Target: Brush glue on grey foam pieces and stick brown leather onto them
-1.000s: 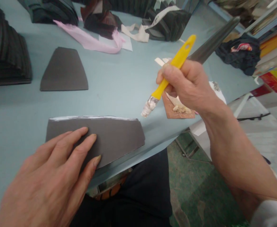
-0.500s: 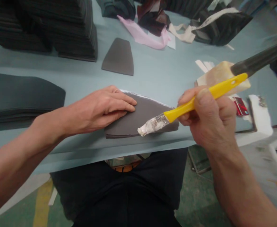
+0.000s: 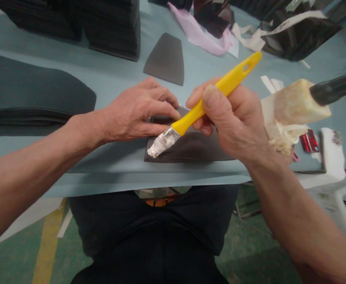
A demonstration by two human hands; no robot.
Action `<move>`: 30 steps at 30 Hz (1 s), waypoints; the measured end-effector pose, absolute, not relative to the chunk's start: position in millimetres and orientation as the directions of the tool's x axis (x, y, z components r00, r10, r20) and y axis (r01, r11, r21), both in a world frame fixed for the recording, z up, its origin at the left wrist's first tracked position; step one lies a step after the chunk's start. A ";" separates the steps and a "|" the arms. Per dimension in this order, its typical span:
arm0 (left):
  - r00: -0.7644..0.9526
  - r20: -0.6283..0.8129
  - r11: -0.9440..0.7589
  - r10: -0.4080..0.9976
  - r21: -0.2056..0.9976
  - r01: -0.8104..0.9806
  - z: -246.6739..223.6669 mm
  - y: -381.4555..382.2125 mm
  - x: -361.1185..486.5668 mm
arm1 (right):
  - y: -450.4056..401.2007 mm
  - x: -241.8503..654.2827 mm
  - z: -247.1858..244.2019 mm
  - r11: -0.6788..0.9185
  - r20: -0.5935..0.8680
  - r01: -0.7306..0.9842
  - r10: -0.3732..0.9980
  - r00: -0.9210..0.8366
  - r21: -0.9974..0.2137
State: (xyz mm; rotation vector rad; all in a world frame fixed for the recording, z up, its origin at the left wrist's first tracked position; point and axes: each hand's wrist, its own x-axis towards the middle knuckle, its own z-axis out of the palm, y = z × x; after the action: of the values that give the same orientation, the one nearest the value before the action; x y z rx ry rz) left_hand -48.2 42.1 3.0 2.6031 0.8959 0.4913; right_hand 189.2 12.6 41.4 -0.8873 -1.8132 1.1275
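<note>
My right hand (image 3: 235, 118) is closed round the yellow handle of a paintbrush (image 3: 190, 118). The brush points down and left, its bristles caked with white paste. Below it lies a small stack of dark grey sheet pieces (image 3: 196, 146) near the table's front edge. My left hand (image 3: 143, 108) rests on the left part of this stack, fingers bent and apart, the fingertips by its far edge. The brush tip is over the stack's near left corner; whether it touches is unclear. My right hand covers part of the stack's right end.
One dark trapezoid piece (image 3: 165, 59) lies beyond my left hand. Tall dark stacks (image 3: 110, 27) stand at the back left, with long dark panels (image 3: 28, 86) nearer. On the right are a glue-stained container (image 3: 297, 102) with a dark handle, and a red packet (image 3: 309, 141). Pink cloth (image 3: 202, 37) lies behind.
The brush and my right hand have moved left, closer to my left hand, and the handle is steeper. My left fingers are more bent. The whole view has shifted a little.
</note>
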 end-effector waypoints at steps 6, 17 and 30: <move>0.748 0.223 -0.754 0.626 0.419 0.506 2.1 41.1 -47.8 | 19.8 182.3 39.2 0.365 0.263 0.097 0.807 -0.528 -0.926; 0.741 0.191 -0.746 0.644 0.373 0.552 3.7 42.4 -45.2 | 22.6 180.1 63.0 0.520 0.213 0.354 0.747 -0.630 -0.777; 0.732 0.220 -0.751 0.645 0.364 0.551 5.5 43.5 -49.6 | 31.5 215.1 62.6 0.600 0.256 0.376 0.712 -0.654 -0.707</move>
State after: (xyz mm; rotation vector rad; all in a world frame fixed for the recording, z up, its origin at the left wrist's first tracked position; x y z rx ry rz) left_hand -49.6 43.5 5.5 2.6613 0.9397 0.4872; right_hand 215.1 31.5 62.6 -0.8593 -2.3030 0.8477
